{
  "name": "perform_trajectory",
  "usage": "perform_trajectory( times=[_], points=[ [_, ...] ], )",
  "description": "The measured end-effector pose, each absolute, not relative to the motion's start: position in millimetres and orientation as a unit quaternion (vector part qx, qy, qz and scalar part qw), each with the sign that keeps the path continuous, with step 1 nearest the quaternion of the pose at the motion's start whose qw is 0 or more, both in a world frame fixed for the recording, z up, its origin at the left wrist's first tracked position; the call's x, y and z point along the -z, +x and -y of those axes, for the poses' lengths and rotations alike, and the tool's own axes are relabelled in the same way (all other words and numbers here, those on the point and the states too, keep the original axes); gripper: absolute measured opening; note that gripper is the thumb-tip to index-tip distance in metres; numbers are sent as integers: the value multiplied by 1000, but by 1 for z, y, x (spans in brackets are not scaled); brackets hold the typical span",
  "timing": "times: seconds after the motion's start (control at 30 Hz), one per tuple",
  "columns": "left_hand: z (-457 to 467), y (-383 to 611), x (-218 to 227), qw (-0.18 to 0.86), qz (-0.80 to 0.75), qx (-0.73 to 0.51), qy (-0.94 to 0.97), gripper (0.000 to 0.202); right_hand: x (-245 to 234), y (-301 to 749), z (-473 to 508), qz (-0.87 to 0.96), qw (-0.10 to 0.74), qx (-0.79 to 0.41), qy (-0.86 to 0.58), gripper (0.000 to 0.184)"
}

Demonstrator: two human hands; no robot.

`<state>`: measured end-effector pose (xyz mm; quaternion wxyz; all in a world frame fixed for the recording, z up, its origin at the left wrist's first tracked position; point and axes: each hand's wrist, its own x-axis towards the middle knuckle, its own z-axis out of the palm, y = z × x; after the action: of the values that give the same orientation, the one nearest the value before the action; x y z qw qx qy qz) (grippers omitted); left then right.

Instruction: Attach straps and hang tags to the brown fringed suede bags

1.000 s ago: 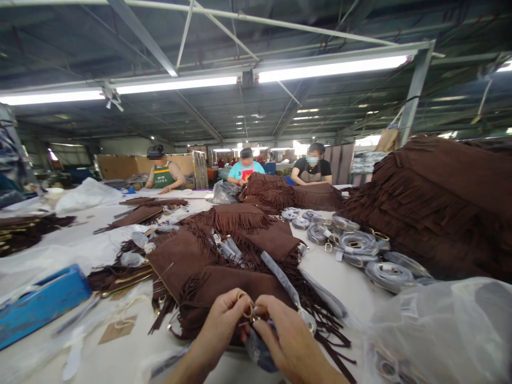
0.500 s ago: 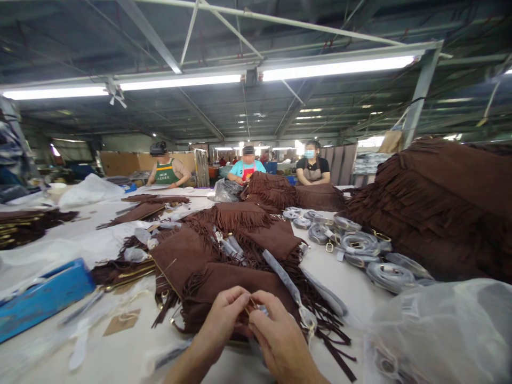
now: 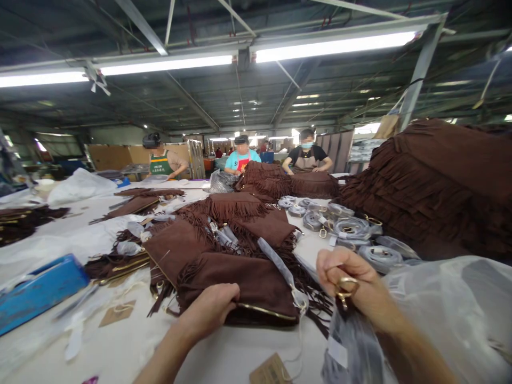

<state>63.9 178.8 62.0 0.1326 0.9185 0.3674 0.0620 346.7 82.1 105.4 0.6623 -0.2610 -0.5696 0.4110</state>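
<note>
A brown fringed bag (image 3: 248, 277) lies in front of me, its gold zipper along the near edge. My left hand (image 3: 214, 305) is closed on that edge, thumb and curled fingers at the zipper's left part. Off to the right, my right hand (image 3: 354, 280) is closed on a strap (image 3: 350, 341) wrapped in clear plastic. A gold clasp (image 3: 345, 290) of this strap sticks out by the fingers, and the wrapped coil hangs below. A cardboard tag (image 3: 270, 370) on a white string lies on the table near me.
Several coiled wrapped straps (image 3: 352, 228) lie beyond my right hand. A tall pile of brown fringed pieces (image 3: 444, 186) rises at the right, behind a clear plastic bag (image 3: 452, 304). A blue tape dispenser (image 3: 44, 290) stands at the left. Three co-workers sit across the table.
My hands, together over the bag before, have moved apart. The right one has gone right and now holds the wrapped strap up; the left one is on the bag's zipper edge.
</note>
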Motion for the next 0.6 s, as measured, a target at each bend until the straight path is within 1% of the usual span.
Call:
perform_trajectory(
  times=[0.1,0.23,0.3,0.37,0.43,0.5,0.6],
  points=[
    [-186,73,-69,87,-396,-81,911,13,-97,343,-87,583,590,-485,-277,22],
    [-198,78,-85,66,-397,-99,910,11,-88,328,-92,618,421,-578,-326,22],
    [-204,78,-91,59,-389,-101,914,11,-87,323,-91,636,347,-596,-347,19],
    [-210,78,-96,53,-382,-102,917,10,-86,322,-90,658,299,-574,-384,13],
    [-213,77,-100,48,-375,-100,920,11,-85,325,-90,684,281,-510,-440,9],
    [-213,77,-103,42,-370,-96,923,12,-84,328,-94,706,289,-450,-465,10],
    [-199,82,-104,13,-358,-114,927,14,-82,332,-100,721,315,-429,-443,18]
  ],
)
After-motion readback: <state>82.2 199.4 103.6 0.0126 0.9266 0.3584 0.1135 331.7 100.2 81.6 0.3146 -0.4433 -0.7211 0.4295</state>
